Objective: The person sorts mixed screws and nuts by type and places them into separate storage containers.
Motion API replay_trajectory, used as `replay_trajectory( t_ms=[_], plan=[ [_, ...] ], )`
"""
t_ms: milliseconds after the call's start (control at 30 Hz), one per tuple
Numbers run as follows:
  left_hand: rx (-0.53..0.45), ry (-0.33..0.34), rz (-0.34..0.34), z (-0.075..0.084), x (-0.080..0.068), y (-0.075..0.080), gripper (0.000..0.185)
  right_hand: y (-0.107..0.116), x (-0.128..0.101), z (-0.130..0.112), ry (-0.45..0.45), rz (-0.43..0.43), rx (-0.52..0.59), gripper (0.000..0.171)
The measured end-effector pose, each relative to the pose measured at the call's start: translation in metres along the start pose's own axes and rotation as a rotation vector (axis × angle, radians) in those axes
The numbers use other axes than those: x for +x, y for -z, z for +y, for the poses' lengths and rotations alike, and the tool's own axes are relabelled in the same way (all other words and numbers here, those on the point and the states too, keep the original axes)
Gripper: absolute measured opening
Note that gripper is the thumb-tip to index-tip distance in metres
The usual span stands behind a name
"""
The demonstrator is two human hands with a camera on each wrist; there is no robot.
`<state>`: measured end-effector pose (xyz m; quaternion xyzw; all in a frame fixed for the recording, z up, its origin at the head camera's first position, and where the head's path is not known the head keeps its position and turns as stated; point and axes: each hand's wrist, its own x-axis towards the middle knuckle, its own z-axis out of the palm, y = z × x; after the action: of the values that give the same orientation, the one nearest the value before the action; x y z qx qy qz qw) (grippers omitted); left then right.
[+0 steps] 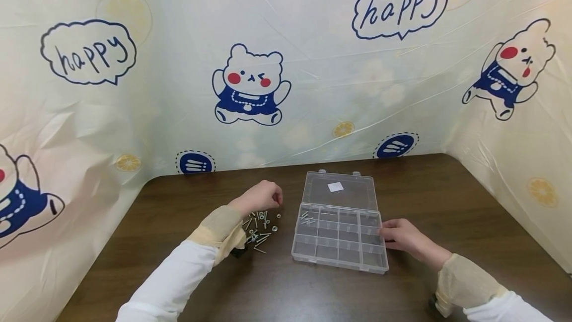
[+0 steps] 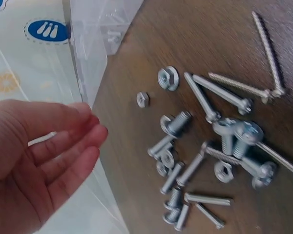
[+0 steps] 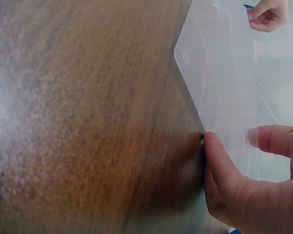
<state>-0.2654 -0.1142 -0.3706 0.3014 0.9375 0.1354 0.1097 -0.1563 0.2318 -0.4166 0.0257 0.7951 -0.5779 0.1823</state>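
Observation:
My left hand (image 1: 260, 198) hovers just beyond a loose pile of screws, bolts (image 2: 248, 132) and nuts. Its thumb and fingers (image 2: 73, 168) come loosely together, and nothing shows between them. Near its fingertips in the left wrist view lie a small hex nut (image 2: 143, 99) and a flanged nut (image 2: 169, 78). At the right, my right hand (image 1: 404, 236) pinches the side wall of a clear plastic compartment box (image 1: 339, 264), thumb on the upper edge and fingers low on the outside. Several thin screws (image 1: 306, 219) lie in the box's far left compartment; the other compartments show bare floors.
The box's hinged lid (image 1: 357, 198) lies back, away from me, with a small white label (image 1: 335, 187) on it. Everything rests on a dark wooden table (image 1: 178, 272). A printed curtain (image 1: 313, 93) hangs along its back and sides.

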Motion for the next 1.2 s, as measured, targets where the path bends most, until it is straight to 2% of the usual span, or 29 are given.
replay_trajectory(
  t_ms=[100, 267, 367, 600, 867, 1000, 1200],
  plan=[
    [0.009, 0.062, 0.034, -0.009, -0.002, 0.000, 0.012, 0.000, 0.000, 0.000, 0.001, 0.000, 0.003, 0.042],
    [-0.027, 0.247, 0.083, -0.020, -0.007, -0.002, 0.017, 0.001, 0.001, 0.000, -0.001, 0.000, -0.010, 0.042],
    [-0.057, 0.320, 0.115, -0.024, -0.009, -0.002, 0.019, 0.001, 0.001, -0.001, 0.001, -0.001, -0.011, 0.042],
    [-0.072, 0.365, 0.159, -0.026, -0.012, -0.006, 0.017, 0.000, -0.001, -0.002, 0.000, -0.002, 0.005, 0.042],
    [-0.115, 0.510, 0.156, -0.025, -0.008, -0.016, 0.021, 0.000, -0.001, -0.001, 0.005, -0.001, 0.012, 0.043],
    [-0.119, 0.548, 0.159, -0.023, -0.006, -0.017, 0.016, 0.000, 0.000, 0.000, 0.012, 0.000, 0.012, 0.042],
    [-0.112, 0.577, 0.127, -0.017, -0.004, -0.016, 0.013, 0.000, -0.001, 0.000, 0.016, -0.003, 0.016, 0.043]
  ],
)
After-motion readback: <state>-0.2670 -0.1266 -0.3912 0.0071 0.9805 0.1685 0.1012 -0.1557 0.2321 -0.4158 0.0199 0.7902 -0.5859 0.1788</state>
